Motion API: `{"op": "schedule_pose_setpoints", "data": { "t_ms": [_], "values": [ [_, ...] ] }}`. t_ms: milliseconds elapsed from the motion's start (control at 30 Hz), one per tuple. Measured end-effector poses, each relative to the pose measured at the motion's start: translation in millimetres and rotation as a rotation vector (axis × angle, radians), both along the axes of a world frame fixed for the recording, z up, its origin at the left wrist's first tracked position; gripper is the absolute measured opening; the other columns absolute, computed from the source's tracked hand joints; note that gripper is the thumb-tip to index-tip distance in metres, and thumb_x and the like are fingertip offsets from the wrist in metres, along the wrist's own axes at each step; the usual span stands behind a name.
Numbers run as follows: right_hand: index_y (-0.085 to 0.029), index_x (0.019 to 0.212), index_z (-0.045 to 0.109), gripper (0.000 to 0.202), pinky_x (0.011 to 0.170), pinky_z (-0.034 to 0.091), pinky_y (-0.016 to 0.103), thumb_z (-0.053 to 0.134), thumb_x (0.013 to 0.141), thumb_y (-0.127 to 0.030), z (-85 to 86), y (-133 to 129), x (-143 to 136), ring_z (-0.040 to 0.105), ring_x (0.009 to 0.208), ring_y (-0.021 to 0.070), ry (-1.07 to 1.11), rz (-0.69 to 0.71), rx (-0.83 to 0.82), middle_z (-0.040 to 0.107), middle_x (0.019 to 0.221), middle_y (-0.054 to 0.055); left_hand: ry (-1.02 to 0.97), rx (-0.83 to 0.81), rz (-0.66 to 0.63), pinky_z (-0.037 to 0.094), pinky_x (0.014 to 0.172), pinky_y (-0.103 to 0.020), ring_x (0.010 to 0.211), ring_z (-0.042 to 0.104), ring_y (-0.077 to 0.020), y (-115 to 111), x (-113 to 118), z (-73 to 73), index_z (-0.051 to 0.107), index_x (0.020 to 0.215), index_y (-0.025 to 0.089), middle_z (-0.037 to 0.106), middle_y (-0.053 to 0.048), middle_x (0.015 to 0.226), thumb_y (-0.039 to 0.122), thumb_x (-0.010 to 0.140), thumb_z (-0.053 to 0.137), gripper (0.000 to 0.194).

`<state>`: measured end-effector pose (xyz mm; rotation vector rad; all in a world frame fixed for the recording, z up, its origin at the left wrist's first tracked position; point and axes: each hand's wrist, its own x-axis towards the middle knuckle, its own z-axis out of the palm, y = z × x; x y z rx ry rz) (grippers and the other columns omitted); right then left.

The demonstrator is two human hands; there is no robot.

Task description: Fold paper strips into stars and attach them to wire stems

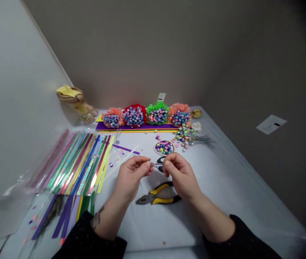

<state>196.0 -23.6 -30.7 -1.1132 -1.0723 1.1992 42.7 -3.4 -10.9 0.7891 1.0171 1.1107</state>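
Note:
My left hand point(135, 175) is closed in a pinch around something small and pale at the fingertips, too small to make out. Just to its right, my right hand point(181, 174) has thumb and forefinger pressed together, and whatever they hold is hidden. Between and behind the hands lie scissors point(160, 160) with black handles. Pliers point(156, 194) with yellow and black grips lie below the hands, partly covered by the right one. Beyond the scissors stands a round dish point(155, 152) of small colourful folded paper stars point(165, 147).
Plastic-wrapped paper strips point(74, 165) cover the table's left side, with wires point(53, 212) below. Several star-filled paper flowers point(134, 116) line the back wall. Loose stars point(184, 133) and a wire bundle point(204, 140) lie back right. A basket-like item point(70, 93) stands back left.

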Motion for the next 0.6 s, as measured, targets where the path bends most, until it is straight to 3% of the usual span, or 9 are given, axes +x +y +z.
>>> {"op": "schedule_pose_setpoints", "data": {
  "t_ms": [200, 267, 433, 600],
  "values": [
    [-0.020, 0.081, 0.054, 0.010, 0.048, 0.034, 0.021, 0.054, 0.086, -0.028, 8.6, -6, 3, 0.041, 0.051, 0.0089, -0.171, -0.012, 0.040, 0.047, 0.062, -0.004, 0.114, 0.095, -0.107, 0.055, 0.062, -0.023, 0.066, 0.062, -0.0100, -3, -2, -4.3, 0.072, 0.098, 0.017, 0.068, -0.005, 0.089, 0.031, 0.074, 0.069, 0.028],
    [-0.019, 0.079, 0.055, 0.009, 0.047, 0.035, 0.022, 0.056, 0.083, -0.027, 12.5, -7, 3, 0.042, 0.052, 0.0091, -0.195, 0.001, 0.025, 0.050, 0.064, -0.003, 0.140, 0.115, -0.147, 0.054, 0.060, -0.021, 0.061, 0.060, -0.0080, -3, -1, -3.1, 0.071, 0.102, 0.018, 0.066, -0.003, 0.084, 0.028, 0.074, 0.069, 0.030],
    [-0.019, 0.078, 0.058, 0.006, 0.050, 0.040, 0.023, 0.058, 0.081, -0.024, 17.5, -7, 2, 0.051, 0.059, 0.0115, -0.256, 0.026, 0.067, 0.056, 0.069, 0.000, 0.184, 0.120, -0.181, 0.051, 0.053, -0.018, 0.051, 0.058, -0.0070, -3, -1, 3.0, 0.067, 0.078, 0.016, 0.064, 0.002, 0.064, 0.023, 0.068, 0.073, 0.013],
    [-0.020, 0.076, 0.060, 0.007, 0.056, 0.043, 0.025, 0.057, 0.082, -0.019, 18.4, -8, 3, 0.054, 0.064, 0.0128, -0.439, 0.004, 0.213, 0.058, 0.071, 0.000, 0.298, 0.160, -0.182, 0.051, 0.052, -0.019, 0.051, 0.060, -0.0089, -5, -1, 5.3, 0.070, 0.077, 0.018, 0.068, 0.000, 0.064, 0.024, 0.071, 0.068, 0.009]
  ]
}}
